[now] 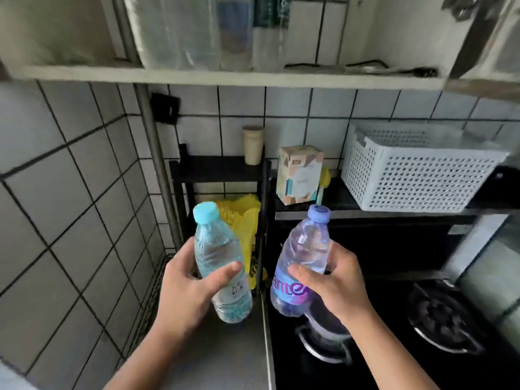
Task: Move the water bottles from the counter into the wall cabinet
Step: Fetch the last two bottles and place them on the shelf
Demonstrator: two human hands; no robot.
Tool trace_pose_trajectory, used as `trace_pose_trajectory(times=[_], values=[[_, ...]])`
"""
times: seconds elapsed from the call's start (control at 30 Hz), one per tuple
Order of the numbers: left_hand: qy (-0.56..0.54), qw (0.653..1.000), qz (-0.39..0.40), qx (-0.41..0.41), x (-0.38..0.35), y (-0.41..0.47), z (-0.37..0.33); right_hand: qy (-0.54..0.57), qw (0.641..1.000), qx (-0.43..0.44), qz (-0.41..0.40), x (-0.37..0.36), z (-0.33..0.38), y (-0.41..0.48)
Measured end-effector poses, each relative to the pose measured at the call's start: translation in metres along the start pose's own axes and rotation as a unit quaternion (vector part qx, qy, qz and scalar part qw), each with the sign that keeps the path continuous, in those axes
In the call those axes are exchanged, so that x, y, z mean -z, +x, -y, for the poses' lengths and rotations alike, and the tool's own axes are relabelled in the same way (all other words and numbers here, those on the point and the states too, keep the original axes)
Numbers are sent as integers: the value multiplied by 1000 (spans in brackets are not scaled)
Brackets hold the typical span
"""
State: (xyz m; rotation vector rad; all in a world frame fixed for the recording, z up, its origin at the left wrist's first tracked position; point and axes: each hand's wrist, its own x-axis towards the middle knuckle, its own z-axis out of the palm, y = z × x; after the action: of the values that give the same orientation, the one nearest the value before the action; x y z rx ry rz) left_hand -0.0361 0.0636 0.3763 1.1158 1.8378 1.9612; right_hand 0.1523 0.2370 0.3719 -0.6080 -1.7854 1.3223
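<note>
Water bottles, two of them, are off the counter (225,358) and in the air, one per hand, upright and tipped slightly toward each other. The left hand (188,288) grips the teal-capped bottle (213,249) round its middle, thumb across the front and fingers curled behind. The right hand (337,288) wraps the purple-capped bottle (306,243) the same way, above the stove (422,333). So the pick-up looks done, and the lift and placing are left. I see no other bottle waiting on the counter. The purple label shows large white letters, roughly "amle", partly covered by the thumb; the teal bottle's small print is unreadable. Farther back, the patterned carton (299,175) carries writing too small to read. Overhead, the wall cabinet (225,77) stands open, its shelf holding blurred clear containers, one with an illegible dark label.
</note>
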Motion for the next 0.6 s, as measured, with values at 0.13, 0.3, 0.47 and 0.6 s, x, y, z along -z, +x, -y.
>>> trace_pose_trajectory(times=[0.13,0.3,0.47,0.6], values=[[-23,996,-17,-81,-5,57,-85,24,994,111,6,8,91,69],[2,982,-48,-182,-8,116,-193,8,978,210,-12,13,194,135],[49,963,-112,-241,-16,185,-271,-24,962,269,-39,0,272,195],[122,954,-137,-237,-19,232,-289,-45,961,263,-69,-13,292,239]])
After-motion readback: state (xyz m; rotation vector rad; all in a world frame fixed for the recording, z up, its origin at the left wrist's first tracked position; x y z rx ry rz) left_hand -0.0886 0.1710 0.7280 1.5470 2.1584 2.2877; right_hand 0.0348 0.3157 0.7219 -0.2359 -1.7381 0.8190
